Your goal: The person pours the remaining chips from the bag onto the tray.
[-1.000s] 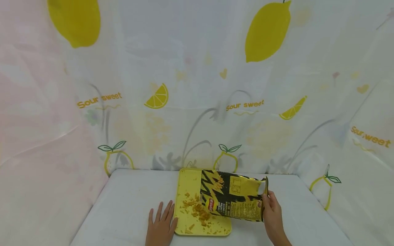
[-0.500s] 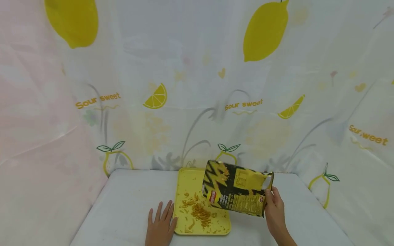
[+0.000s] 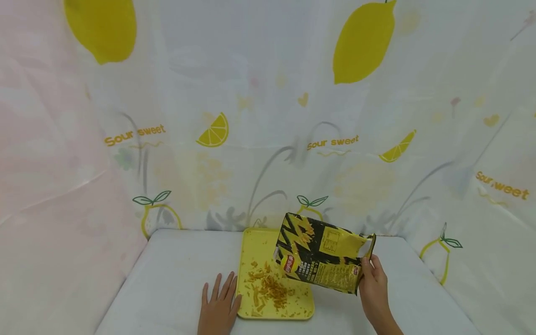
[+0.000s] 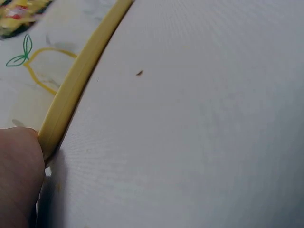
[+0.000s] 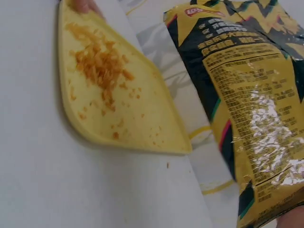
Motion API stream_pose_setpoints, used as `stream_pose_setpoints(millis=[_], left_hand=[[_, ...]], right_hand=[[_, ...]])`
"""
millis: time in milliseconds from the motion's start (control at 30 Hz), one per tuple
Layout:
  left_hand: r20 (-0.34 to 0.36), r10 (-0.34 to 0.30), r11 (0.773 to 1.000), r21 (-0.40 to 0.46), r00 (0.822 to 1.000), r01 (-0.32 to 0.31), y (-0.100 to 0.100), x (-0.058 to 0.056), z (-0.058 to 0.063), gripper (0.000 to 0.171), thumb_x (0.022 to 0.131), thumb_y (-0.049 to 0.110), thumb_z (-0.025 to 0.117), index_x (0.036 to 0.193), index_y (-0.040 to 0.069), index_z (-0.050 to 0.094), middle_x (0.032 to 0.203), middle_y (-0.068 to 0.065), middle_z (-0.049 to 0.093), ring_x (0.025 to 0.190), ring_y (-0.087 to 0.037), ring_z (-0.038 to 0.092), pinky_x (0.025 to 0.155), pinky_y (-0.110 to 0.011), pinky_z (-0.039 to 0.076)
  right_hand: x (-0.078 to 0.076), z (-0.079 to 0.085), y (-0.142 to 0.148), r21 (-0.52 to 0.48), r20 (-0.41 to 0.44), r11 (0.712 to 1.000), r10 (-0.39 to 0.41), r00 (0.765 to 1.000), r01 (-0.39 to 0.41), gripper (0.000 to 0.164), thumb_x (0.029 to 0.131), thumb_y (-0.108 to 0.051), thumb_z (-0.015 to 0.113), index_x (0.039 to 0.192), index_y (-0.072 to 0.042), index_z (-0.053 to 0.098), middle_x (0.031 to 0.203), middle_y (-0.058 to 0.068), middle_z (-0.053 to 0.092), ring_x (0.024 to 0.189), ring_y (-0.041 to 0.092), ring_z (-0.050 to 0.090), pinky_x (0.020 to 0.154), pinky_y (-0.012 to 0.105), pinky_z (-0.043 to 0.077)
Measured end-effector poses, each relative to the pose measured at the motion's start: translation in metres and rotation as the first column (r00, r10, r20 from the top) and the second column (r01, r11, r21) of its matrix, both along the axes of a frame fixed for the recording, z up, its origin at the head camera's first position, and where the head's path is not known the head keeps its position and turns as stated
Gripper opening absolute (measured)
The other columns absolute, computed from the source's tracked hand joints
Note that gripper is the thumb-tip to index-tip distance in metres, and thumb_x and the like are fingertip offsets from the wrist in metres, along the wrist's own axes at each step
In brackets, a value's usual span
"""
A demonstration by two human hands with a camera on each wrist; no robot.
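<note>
My right hand (image 3: 373, 284) grips the right end of a black and yellow chip bag (image 3: 324, 253). The bag is tilted over the right side of a yellow tray (image 3: 257, 242), its far end toward the tray. Broken chips (image 3: 272, 291) lie in a loose pile on the tray, with crumbs scattered about them. In the right wrist view the bag (image 5: 256, 109) shows its printed back, and the chips (image 5: 102, 66) sit apart below it. My left hand (image 3: 219, 309) lies flat with fingers spread, its fingertips and thumb at the tray's left edge.
A white-covered table (image 3: 167, 270) bears the tray. Behind it hangs a pale curtain (image 3: 259, 186) printed with lemons, and a pinkish one (image 3: 50, 209) stands on the left. In the left wrist view a small crumb (image 4: 139, 73) lies on the table.
The bag has risen a little and shifted right with my right hand, its left end tipping up. More of the chip pile shows now. My left hand has stayed in place.
</note>
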State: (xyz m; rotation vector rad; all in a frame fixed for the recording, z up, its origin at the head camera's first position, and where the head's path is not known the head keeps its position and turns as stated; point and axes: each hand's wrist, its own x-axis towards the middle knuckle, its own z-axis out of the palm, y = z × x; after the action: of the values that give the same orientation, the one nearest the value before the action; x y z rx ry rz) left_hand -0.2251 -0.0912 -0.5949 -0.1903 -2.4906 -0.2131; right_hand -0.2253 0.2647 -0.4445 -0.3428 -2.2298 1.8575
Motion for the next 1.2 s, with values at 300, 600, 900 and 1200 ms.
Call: stream_pose_setpoints(millis=[300,600,900,1200], left_hand=[[-0.002,-0.002,1.000,-0.003,1.000,0.002,-0.0007,-0.0014,0.0022,0.056,0.081,0.051,0.052,0.131,0.024,0.049,0.137,0.006,0.047,0.127,-0.026,0.043,0.107,-0.055,0.026],[0.073,0.001,1.000,0.013,0.997,-0.002,0.0000,-0.0031,0.0017,0.057,0.083,0.051,0.050,0.134,0.026,0.044,0.140,0.007,0.044,0.131,-0.025,0.040,0.110,-0.055,0.021],[0.032,0.004,1.000,0.000,0.999,-0.004,0.0000,-0.0008,0.0025,0.055,0.082,0.053,0.050,0.130,0.026,0.049,0.137,0.007,0.048,0.127,-0.024,0.043,0.108,-0.054,0.025],[0.084,0.014,1.000,-0.004,0.996,-0.014,0.0001,0.0003,0.0024,0.058,0.082,0.053,0.050,0.134,0.028,0.044,0.140,0.009,0.044,0.130,-0.024,0.041,0.110,-0.054,0.022]], right_hand=[[-0.0006,-0.0005,0.0038,-0.041,0.089,0.997,0.062,0.994,-0.059,0.057,0.089,-0.058,0.026,0.135,-0.024,0.026,0.127,-0.008,0.044,0.103,-0.008,0.048,0.079,0.011,0.047],[0.0011,0.0011,0.0020,-0.088,0.069,0.996,0.024,0.997,-0.017,0.042,0.092,-0.052,0.028,0.123,-0.024,0.033,0.100,-0.019,0.049,0.085,-0.008,0.045,0.069,0.013,0.043],[0.0010,-0.0043,0.0034,-0.066,0.057,0.998,0.000,0.998,0.003,0.045,0.091,-0.053,0.030,0.127,-0.025,0.034,0.105,-0.021,0.053,0.091,-0.006,0.051,0.072,0.014,0.047],[0.0001,-0.0028,0.0039,-0.085,0.006,0.996,-0.033,0.999,0.034,0.045,0.091,-0.052,0.029,0.125,-0.023,0.035,0.106,-0.017,0.051,0.093,-0.005,0.052,0.073,0.014,0.049]])
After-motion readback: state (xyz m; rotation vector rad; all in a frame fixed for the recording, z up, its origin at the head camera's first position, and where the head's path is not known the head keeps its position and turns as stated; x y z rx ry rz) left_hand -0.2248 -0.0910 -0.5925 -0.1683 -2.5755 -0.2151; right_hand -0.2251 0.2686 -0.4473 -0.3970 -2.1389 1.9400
